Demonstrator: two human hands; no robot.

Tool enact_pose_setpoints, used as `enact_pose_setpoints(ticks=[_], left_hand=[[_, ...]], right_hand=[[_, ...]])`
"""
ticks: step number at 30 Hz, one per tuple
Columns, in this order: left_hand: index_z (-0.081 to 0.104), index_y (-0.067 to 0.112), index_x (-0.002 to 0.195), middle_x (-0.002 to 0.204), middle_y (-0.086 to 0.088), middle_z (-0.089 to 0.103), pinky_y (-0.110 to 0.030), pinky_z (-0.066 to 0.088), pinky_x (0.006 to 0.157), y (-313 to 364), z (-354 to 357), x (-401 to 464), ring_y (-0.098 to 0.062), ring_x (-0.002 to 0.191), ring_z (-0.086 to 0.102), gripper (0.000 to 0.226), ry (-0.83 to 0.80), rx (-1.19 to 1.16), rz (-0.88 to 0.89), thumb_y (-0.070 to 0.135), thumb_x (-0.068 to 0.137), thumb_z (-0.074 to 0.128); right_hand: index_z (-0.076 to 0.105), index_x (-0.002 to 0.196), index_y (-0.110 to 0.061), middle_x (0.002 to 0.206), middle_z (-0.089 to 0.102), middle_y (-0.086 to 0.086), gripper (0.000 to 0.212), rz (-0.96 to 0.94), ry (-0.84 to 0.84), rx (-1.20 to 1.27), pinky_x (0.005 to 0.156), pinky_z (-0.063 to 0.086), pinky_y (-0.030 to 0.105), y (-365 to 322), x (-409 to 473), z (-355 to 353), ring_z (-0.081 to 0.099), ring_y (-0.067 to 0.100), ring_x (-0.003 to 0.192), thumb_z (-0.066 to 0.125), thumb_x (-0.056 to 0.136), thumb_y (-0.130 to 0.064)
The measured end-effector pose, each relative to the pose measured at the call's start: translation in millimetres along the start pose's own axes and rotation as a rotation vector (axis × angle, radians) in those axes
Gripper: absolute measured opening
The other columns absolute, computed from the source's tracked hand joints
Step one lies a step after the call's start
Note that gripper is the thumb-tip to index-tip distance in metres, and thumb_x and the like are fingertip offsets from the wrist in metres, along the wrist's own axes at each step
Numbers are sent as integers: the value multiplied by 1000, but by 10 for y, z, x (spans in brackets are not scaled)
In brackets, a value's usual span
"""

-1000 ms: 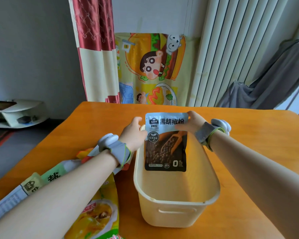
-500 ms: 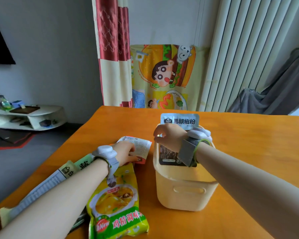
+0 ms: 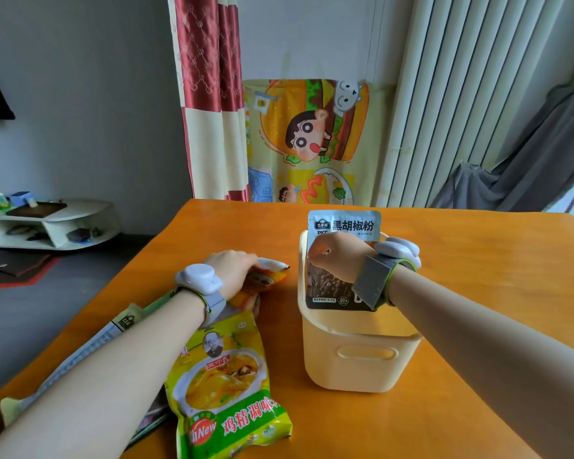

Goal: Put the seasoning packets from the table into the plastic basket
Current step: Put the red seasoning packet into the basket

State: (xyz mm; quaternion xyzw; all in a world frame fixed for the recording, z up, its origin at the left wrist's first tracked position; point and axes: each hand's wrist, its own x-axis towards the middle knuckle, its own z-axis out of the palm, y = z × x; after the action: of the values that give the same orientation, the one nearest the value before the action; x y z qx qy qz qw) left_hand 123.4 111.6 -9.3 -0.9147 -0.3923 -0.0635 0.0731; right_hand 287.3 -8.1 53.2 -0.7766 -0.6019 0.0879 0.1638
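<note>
R hand [image 3: 337, 256] is curled w/ fingers pinching the left edge of the black pepper packet [image 3: 343, 226], which is held upright inside the plastic basket [image 3: 362, 359], against its far end; the packet's top sticks up above the rim, lower part is seen inside the basket. A grey wrist strap w/ white device [image 3: 398, 251] is worn on the R wrist.

L hand [image 3: 231, 271] is laid palm-down on a small orange-and-white packet [image 3: 272, 271], fingers curled over its near end; whether it's lifted off the desk can't be told. A similar white device [image 3: 199, 279] is strapped to the L wrist.

Basket is placed on the orange desk [image 3: 478, 276], right of centre, handle slot toward the near edge. A green-yellow chicken seasoning packet [image 3: 227, 392] is lain flat just left of the basket, toward the near edge, partly under the L forearm. More packets [image 3: 123, 326], pale green and white, are seen beneath that arm, toward the desk's near-left corner; details mostly hidden.
</note>
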Motion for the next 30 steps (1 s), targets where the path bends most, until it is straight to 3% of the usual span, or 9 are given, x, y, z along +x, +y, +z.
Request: enact_pose_setpoints(ticks=[5, 10, 15, 18, 21, 24, 27, 28, 30], left_hand=[[65, 8, 97, 85, -15, 71, -40, 45, 72, -26, -420, 53, -37, 78, 65, 34, 596, -112, 60, -13, 74, 53], [64, 12, 86, 69, -6, 68, -32, 27, 71, 161, -855, -19, -29, 65, 63, 24, 905, -148, 142, 4, 78, 43], [58, 16, 95, 84, -3, 72, -32, 32, 76, 391, -1149, -89, -27, 81, 61, 20, 1058, -272, 268, 5, 81, 52], [52, 14, 118, 121, -13, 61, -40, 33, 96, 486, -1198, -101, -25, 112, 44, 42, 1116, -209, 213, 13, 77, 60], [31, 8, 138, 146, -23, 31, -53, 30, 105, 552, -1137, -145, -33, 132, 26, 78, 1060, -209, 2, 25, 71, 67], [18, 9, 143, 151, -18, 24, -46, 26, 113, 512, -1042, -84, -31, 138, 26, 95, 662, -689, -107, 40, 72, 72], [58, 16, 113, 117, -11, 64, -53, 43, 101, 531, -974, -69, -28, 109, 59, 55, 267, -1342, -45, 47, 69, 71], [64, 17, 97, 102, -11, 70, -57, 47, 94, 560, -935, -97, -28, 98, 64, 34, 234, -1387, -32, 39, 72, 71], [68, 17, 86, 90, -13, 73, -55, 52, 86, 606, -805, -77, -30, 88, 68, 34, 197, -1182, -21, 44, 66, 69]], right_hand=[[53, 122, -13, 132, 56, 5, 36, -74, 83, 122, 95, 40, 29, -53, -7, 0, 53, 21, 119, 53, 89, -24], [41, 133, -16, 137, 51, 4, 57, -122, 163, 463, 107, 39, 35, -180, -9, -37, 49, 19, 125, 62, 83, -36], [64, 103, -2, 106, 67, 29, 20, -170, 255, 832, 91, 50, 56, -272, -81, -100, 63, 41, 101, 54, 90, -13], [65, 94, -5, 93, 68, 31, 18, -168, 392, 838, 76, 55, 58, -269, -125, -129, 66, 44, 86, 48, 92, -7], [62, 81, -5, 72, 63, 11, 20, -105, 523, 982, 73, 53, 45, -160, -120, -217, 60, 27, 71, 47, 92, -12], [61, 73, -16, 70, 61, 1, 26, -26, 508, 1240, 72, 49, 39, -62, -121, -268, 56, 18, 65, 45, 94, -14], [61, 69, -15, 63, 60, 0, 26, 77, 474, 1363, 62, 48, 28, 58, -125, -241, 54, 15, 57, 48, 91, -17], [61, 68, -14, 64, 59, 3, 23, 106, 488, 1313, 62, 46, 31, 120, -108, -229, 53, 18, 60, 51, 87, -20], [64, 75, -12, 73, 58, 9, 16, 129, 541, 1009, 66, 44, 35, 306, -125, -238, 53, 18, 66, 54, 83, -22]])
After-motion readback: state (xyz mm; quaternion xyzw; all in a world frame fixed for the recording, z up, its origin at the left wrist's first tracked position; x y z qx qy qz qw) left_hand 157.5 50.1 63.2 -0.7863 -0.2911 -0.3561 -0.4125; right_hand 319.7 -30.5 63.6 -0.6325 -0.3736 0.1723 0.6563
